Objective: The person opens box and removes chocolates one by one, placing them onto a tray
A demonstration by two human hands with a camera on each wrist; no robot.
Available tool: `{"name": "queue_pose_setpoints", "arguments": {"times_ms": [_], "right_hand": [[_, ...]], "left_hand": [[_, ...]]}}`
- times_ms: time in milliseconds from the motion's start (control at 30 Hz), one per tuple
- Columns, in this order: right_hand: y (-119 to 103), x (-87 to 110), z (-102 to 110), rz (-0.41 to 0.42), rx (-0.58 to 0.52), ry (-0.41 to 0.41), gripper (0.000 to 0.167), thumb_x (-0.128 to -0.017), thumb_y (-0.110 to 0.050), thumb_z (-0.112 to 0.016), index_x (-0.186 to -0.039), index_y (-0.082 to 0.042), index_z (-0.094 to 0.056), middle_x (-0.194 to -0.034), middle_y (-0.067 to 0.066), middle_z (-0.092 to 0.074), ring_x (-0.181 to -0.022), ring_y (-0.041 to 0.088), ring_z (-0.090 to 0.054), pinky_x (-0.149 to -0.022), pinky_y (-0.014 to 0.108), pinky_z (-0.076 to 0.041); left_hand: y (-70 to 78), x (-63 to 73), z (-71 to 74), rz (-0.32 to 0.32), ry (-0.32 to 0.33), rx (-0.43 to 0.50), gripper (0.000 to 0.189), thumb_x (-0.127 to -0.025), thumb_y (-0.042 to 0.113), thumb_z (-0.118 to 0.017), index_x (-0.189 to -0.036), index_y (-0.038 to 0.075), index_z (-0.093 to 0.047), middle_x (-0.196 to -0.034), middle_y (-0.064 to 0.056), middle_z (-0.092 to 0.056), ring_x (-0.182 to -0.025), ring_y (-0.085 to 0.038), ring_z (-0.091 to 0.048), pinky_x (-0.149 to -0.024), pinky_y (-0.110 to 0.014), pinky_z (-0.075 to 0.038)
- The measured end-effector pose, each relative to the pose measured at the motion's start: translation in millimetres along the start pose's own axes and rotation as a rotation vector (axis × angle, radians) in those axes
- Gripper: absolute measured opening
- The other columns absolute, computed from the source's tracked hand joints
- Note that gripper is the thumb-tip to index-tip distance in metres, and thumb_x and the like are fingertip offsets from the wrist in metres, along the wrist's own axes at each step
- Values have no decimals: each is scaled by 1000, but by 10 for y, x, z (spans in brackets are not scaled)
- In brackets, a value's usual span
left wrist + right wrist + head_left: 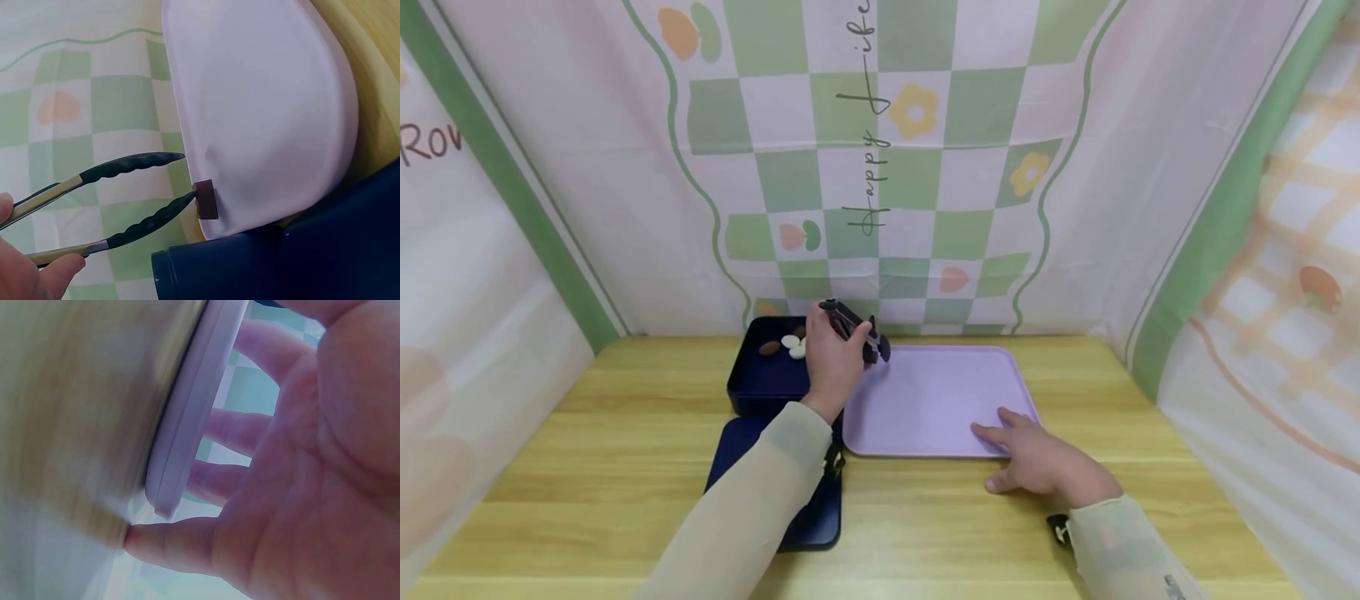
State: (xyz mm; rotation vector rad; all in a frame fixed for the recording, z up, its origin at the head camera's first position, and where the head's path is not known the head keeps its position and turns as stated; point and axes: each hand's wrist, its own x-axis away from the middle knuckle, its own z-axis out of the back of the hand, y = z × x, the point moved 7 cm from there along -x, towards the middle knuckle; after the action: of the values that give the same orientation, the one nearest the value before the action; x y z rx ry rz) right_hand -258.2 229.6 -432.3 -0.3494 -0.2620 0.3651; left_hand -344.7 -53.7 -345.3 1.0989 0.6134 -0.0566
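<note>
My left hand (833, 362) holds a pair of black-tipped metal tongs (134, 226) over the far left corner of a light purple tray (940, 400). The arms of the tongs stand apart in the left wrist view. One tip is right at a small brown block (206, 200) on the tray's corner; the other is away from it. My right hand (1041, 457) rests with fingers spread at the tray's near right corner. In the right wrist view, several fingers (237, 430) reach over the tray's rim and one fingertip is down at the tabletop.
Left of the tray stands a dark blue box (756, 387) with brown oval pieces (769, 348) and white ones (797, 352) inside. A dark blue lid-like panel (820, 525) lies in front of it, partly under my left sleeve. A patterned curtain (910, 183) hangs behind the wooden table (940, 533).
</note>
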Motion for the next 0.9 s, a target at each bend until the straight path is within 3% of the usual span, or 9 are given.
{"name": "queue_pose_setpoints", "arguments": {"times_ms": [233,433,633,733,900], "right_hand": [[42,-24,-19,-27,-11,-14,87,-73,-41,-86,-147,-12,-51,-153,38,-20,-139,56,-19,-108,67,-21],[27,-23,5,-30,-16,-20,86,-74,-41,-85,-147,-12,-50,-153,37,-20,-139,56,-17,-108,68,-21],[4,-7,21,-23,-21,-15,86,-74,-40,-86,-147,-11,-51,-153,38,-19,-139,57,-18,-107,68,-21],[1,-3,16,-28,-23,-15,85,-74,-38,-86,-147,-12,-51,-153,38,-19,-139,56,-18,-108,68,-21],[-28,14,24,0,-13,-7,86,-73,-41,-86,-146,-11,-52,-151,41,-20,-137,58,-20,-106,69,-22]], "left_hand": [[-3,-28,10,-6,-23,44,45,-94,29,-73,-125,8,-48,-118,-11,-49,-103,-26,-54,-86,-42,-50],[37,-146,156,4,40,162,48,-90,29,-77,-125,10,-50,-109,-8,-56,-93,-22,-60,-78,-38,-52],[89,-392,557,24,134,282,58,-84,31,-83,-127,13,-48,-97,-6,-62,-80,-21,-62,-70,-37,-53],[125,-498,817,24,158,284,61,-83,33,-84,-127,12,-47,-99,-8,-62,-81,-23,-61,-71,-36,-53],[80,-574,1186,42,174,185,65,-84,41,-81,-130,13,-45,-107,-11,-57,-86,-22,-57,-75,-34,-51]]}}
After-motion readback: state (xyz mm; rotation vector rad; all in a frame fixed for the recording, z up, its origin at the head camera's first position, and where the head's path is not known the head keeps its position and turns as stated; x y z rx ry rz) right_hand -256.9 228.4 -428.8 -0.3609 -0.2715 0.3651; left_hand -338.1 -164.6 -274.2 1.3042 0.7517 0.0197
